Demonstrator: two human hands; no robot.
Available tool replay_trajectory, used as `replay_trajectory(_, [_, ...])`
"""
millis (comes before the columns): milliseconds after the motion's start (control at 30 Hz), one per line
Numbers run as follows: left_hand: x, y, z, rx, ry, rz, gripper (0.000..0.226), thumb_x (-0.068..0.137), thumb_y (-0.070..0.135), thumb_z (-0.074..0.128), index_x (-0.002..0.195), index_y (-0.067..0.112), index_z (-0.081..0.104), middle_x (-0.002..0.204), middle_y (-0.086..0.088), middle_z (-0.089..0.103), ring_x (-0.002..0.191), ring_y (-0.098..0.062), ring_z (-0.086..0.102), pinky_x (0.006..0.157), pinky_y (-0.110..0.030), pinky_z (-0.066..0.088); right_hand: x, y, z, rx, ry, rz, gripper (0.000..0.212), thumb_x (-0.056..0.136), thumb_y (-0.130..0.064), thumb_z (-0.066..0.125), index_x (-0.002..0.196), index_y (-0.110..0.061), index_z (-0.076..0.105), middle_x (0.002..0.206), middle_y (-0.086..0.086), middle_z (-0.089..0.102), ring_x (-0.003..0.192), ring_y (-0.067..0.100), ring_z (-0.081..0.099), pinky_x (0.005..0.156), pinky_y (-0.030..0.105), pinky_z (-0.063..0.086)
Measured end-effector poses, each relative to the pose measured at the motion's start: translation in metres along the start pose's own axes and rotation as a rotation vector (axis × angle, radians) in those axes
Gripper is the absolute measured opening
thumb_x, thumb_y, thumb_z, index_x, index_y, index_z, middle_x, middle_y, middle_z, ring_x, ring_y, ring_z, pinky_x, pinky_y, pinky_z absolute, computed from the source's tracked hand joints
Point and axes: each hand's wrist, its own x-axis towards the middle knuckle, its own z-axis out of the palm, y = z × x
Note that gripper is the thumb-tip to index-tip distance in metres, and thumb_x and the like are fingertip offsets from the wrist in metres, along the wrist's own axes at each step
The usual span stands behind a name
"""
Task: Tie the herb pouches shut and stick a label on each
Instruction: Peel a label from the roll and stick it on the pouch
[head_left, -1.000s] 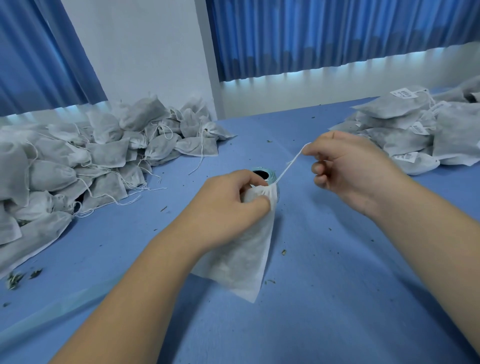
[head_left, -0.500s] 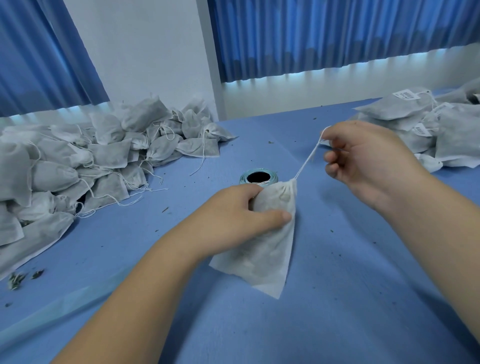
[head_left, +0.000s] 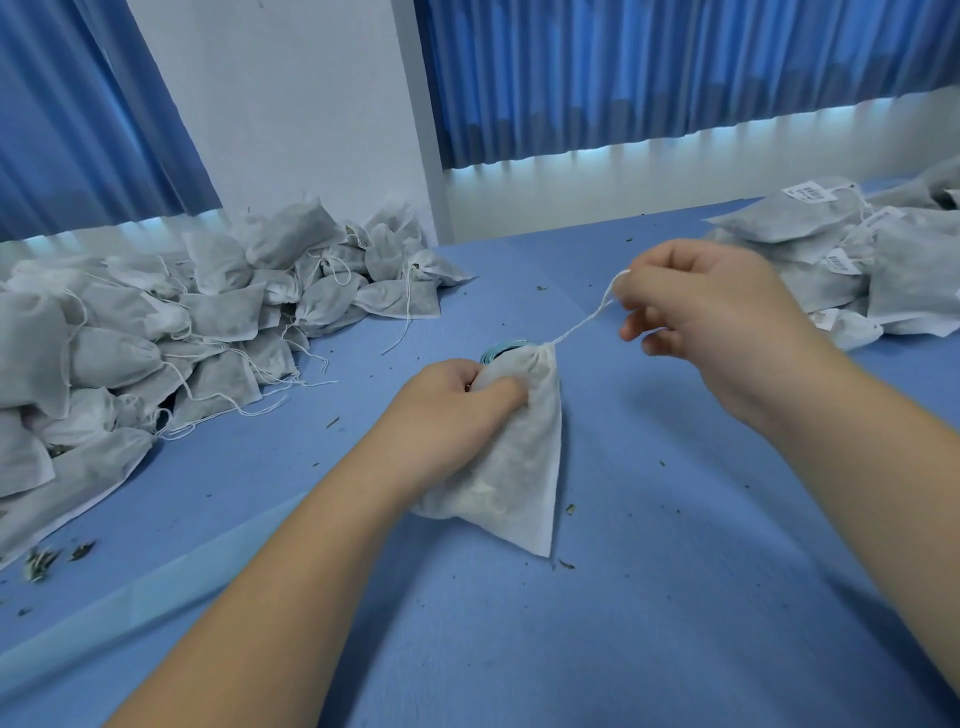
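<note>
My left hand grips the neck of a white herb pouch above the blue table. The pouch hangs down with one corner pointing at the table. Its white drawstring runs taut up and to the right from the gathered mouth. My right hand pinches the string's far end, fingers curled. A roll of labels with a light blue rim peeks out just behind the pouch top, mostly hidden.
A large heap of unlabelled pouches with loose strings fills the left side. A stack of labelled pouches lies at the far right. Herb crumbs dot the table. Blue curtains and a white wall stand behind.
My right hand has pulled the drawstring further up and right, closing the pouch mouth tighter. My left hand's hold has shifted on the pouch, which now covers most of the label roll.
</note>
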Motion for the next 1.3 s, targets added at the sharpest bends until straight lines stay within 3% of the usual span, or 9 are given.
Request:
replay_trajectory(133, [0.000, -0.001, 0.005, -0.006, 0.047, 0.035, 0.036, 0.082, 0.049, 0.068, 0.084, 0.014, 0.065, 0.070, 0.007, 0.063, 0.064, -0.013, 0.060, 0.062, -0.029, 0.045, -0.009, 0.000, 0.013, -0.152, -0.069, -0.135, 0.017, 0.080, -0.008, 0.068, 0.067, -0.016, 0.062, 0.053, -0.010, 0.059, 0.050, 0.005, 0.057, 0.048, 0.017, 0.043])
replay_trajectory(267, [0.000, 0.000, 0.009, -0.019, 0.104, 0.064, 0.040, 0.082, 0.056, 0.067, 0.076, 0.016, 0.061, 0.062, 0.011, 0.059, 0.056, -0.006, 0.055, 0.056, -0.024, 0.040, -0.017, 0.004, 0.024, -0.348, -0.138, -0.319, 0.015, 0.077, -0.013, 0.073, 0.068, -0.022, 0.067, 0.053, -0.020, 0.058, 0.052, 0.000, 0.050, 0.052, 0.009, 0.037])
replay_trajectory(367, [-0.001, 0.003, 0.011, -0.009, 0.176, 0.076, 0.048, 0.085, 0.060, 0.058, 0.065, 0.017, 0.052, 0.049, 0.015, 0.046, 0.046, -0.003, 0.044, 0.048, -0.022, 0.032, -0.021, 0.007, 0.028, -0.540, -0.182, -0.474, 0.009, 0.078, -0.016, 0.073, 0.072, -0.021, 0.070, 0.066, -0.014, 0.063, 0.065, 0.004, 0.054, 0.060, 0.010, 0.038])
replay_trajectory(433, [0.001, 0.004, 0.010, -0.068, 0.220, 0.088, 0.050, 0.088, 0.053, 0.054, 0.071, 0.007, 0.056, 0.056, 0.010, 0.048, 0.053, -0.009, 0.044, 0.054, -0.028, 0.036, -0.022, 0.009, 0.029, -0.622, -0.210, -0.540, 0.005, 0.080, -0.017, 0.073, 0.076, -0.021, 0.072, 0.074, -0.008, 0.065, 0.073, 0.006, 0.054, 0.063, 0.010, 0.037])
replay_trajectory(567, [0.000, 0.006, 0.009, -0.129, 0.225, 0.091, 0.038, 0.088, 0.037, 0.053, 0.082, 0.001, 0.058, 0.065, 0.004, 0.047, 0.060, -0.012, 0.044, 0.059, -0.031, 0.038, -0.021, 0.012, 0.030, -0.636, -0.221, -0.582, 0.006, 0.080, -0.016, 0.073, 0.077, -0.021, 0.072, 0.074, -0.006, 0.065, 0.069, 0.006, 0.054, 0.064, 0.010, 0.036])
replay_trajectory(767, [-0.002, 0.007, 0.008, -0.145, 0.210, 0.082, 0.036, 0.086, 0.036, 0.057, 0.088, 0.001, 0.064, 0.066, 0.002, 0.053, 0.064, -0.014, 0.050, 0.062, -0.033, 0.041, -0.021, 0.015, 0.031, -0.640, -0.228, -0.599, 0.004, 0.082, -0.018, 0.072, 0.081, -0.022, 0.075, 0.078, -0.006, 0.065, 0.068, 0.005, 0.053, 0.066, 0.020, 0.039])
replay_trajectory(867, [-0.003, 0.007, 0.006, -0.199, 0.210, 0.082, 0.037, 0.089, 0.033, 0.056, 0.082, -0.003, 0.055, 0.068, -0.002, 0.044, 0.064, -0.016, 0.043, 0.060, -0.034, 0.036, -0.020, 0.015, 0.030, -0.670, -0.230, -0.615, 0.005, 0.084, -0.020, 0.071, 0.082, -0.022, 0.076, 0.081, -0.004, 0.066, 0.070, 0.007, 0.054, 0.067, 0.022, 0.041])
replay_trajectory(1033, [-0.004, 0.008, 0.003, -0.238, 0.220, 0.074, 0.026, 0.091, 0.030, 0.055, 0.072, 0.014, 0.047, 0.066, -0.001, 0.036, 0.061, -0.016, 0.035, 0.058, -0.032, 0.030, -0.021, 0.016, 0.028, -0.711, -0.257, -0.650, 0.012, 0.086, -0.017, 0.068, 0.092, -0.021, 0.078, 0.089, -0.004, 0.066, 0.071, 0.010, 0.053, 0.067, 0.027, 0.041])
replay_trajectory(1300, [-0.003, 0.006, 0.000, -0.254, 0.241, 0.072, 0.029, 0.091, 0.035, 0.057, 0.072, 0.015, 0.051, 0.063, 0.000, 0.043, 0.061, -0.018, 0.042, 0.062, -0.035, 0.036, -0.027, 0.017, 0.029, -0.708, -0.320, -0.685, 0.022, 0.085, -0.016, 0.062, 0.101, -0.022, 0.077, 0.092, -0.010, 0.059, 0.074, 0.014, 0.059, 0.066, 0.035, 0.050])
